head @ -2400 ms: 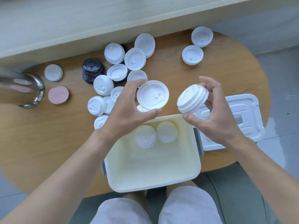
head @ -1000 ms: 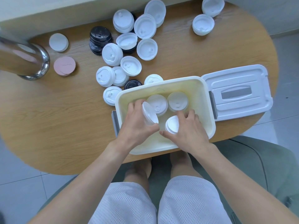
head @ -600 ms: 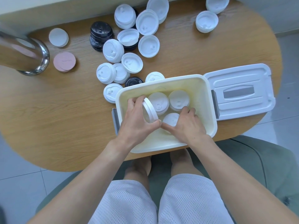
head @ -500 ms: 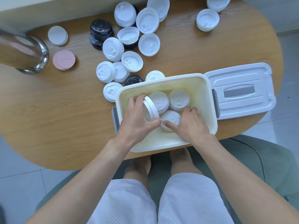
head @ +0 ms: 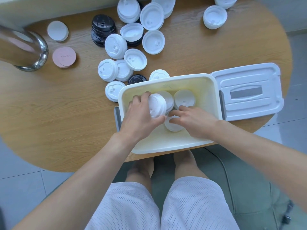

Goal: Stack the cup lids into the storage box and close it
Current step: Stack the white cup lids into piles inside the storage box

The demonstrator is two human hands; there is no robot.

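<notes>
Left hand (head: 141, 116) — grip curled round a lid stack (head: 157, 105); right hand (head: 193, 121) fingers relaxed on a lid (head: 172, 126) — both in the storage box (head: 166, 145)

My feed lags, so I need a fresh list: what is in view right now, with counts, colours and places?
White plastic cup lids on the table: about a dozen, some stacked, scattered beyond the box.
Black plastic cup lids: a stack at the far left of the cluster, others partly hidden.
Cream plastic storage box: one, open, at the near table edge, holding four white lids or stacks.
White box cover with grey handle: one, flat, right of the box.
Round coasters: one white, a pink pair, far left.
Shiny metal container: one, left edge.
Wooden oval table: one.
Left hand: grips a white lid stack in the box.
Right hand: fingers on a lid stack in the box.
</notes>
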